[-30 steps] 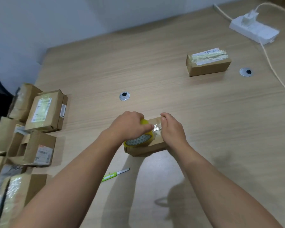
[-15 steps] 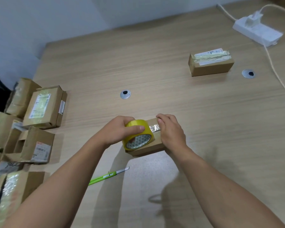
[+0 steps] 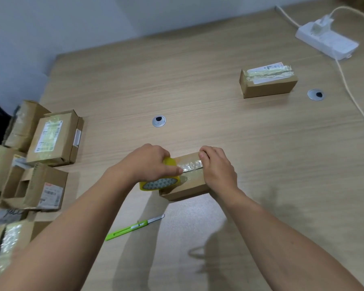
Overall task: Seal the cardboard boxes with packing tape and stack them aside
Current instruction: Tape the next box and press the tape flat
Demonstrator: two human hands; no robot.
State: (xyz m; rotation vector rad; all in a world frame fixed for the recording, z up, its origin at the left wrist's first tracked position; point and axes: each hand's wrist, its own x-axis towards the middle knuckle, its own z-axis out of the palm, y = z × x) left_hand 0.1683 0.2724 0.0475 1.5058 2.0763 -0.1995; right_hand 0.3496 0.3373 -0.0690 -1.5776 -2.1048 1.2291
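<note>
Cardboard box lies mid-tabletop, toward the near edge. Left hand grips the yellow tape roll, its strip stretched along the top seam. Right hand curls over the box's end, probably anchoring the strip.

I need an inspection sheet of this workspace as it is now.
Surface: wooden table, two grommets.
Job's things: cardboard box, tape strip across its top; yellow tape roll at its left end; taped box far right; pile of boxes at left edge.
Clutter: green utility knife, blade out, near the box.
Hands: left hand grips the roll; right hand holds the box's right end.
Cables: white power strip; cord down the right side.
Surroundings: pale wall behind the table.
</note>
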